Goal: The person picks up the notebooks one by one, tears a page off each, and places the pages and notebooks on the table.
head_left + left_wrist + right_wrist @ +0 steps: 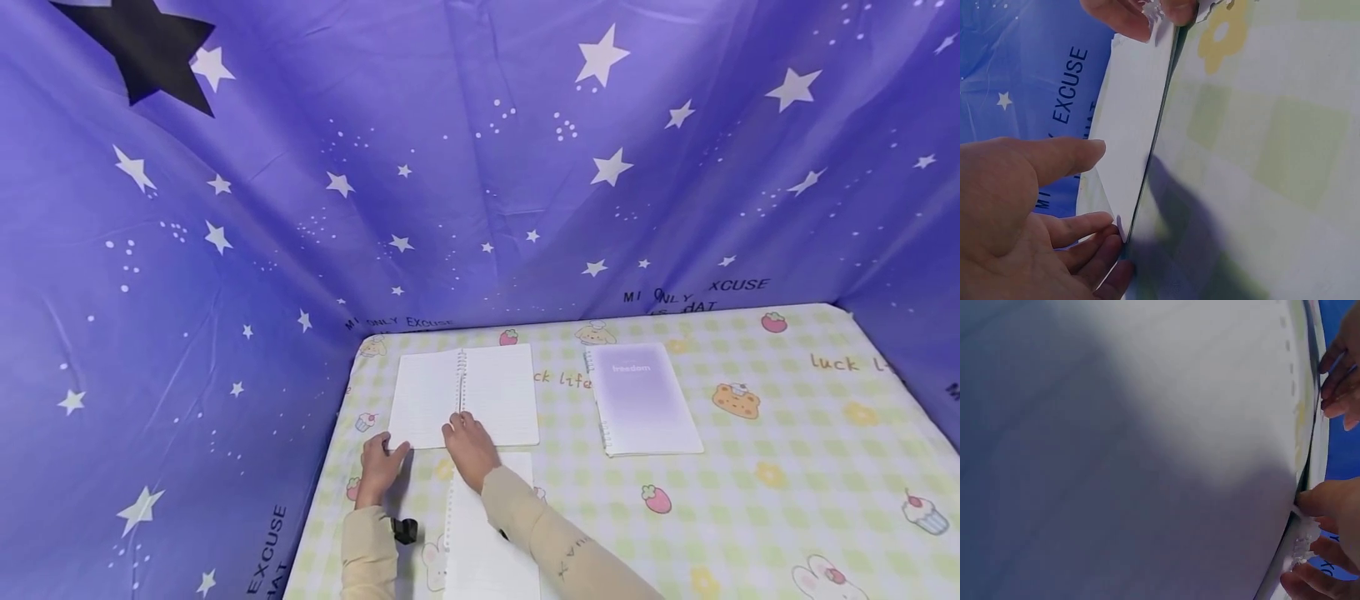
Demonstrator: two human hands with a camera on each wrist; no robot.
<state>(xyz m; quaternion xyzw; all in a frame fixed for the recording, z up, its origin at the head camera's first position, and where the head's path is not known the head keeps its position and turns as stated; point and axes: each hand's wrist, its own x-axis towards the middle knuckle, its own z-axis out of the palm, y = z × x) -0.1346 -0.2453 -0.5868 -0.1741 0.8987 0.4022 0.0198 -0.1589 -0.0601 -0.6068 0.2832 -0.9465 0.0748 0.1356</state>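
An open spiral notebook (498, 392) with lined white pages lies toward the back left of the table. At the near end of its binding, my right hand (471, 450) pinches the plastic rings (1302, 547) between thumb and fingers. My left hand (381, 467) is at the notebook's near left corner, its fingertips touching the corner while the thumb (1079, 156) stands apart over the page. Under my right forearm lies loose lined paper (487, 550) with punched holes down its left edge.
To the right lies a closed purple notebook (648, 408) marked "freedom", with rings along its left side. A checked cloth with cartoon prints covers the table (750, 517). Purple star-patterned curtains (487, 167) hang at the back and both sides.
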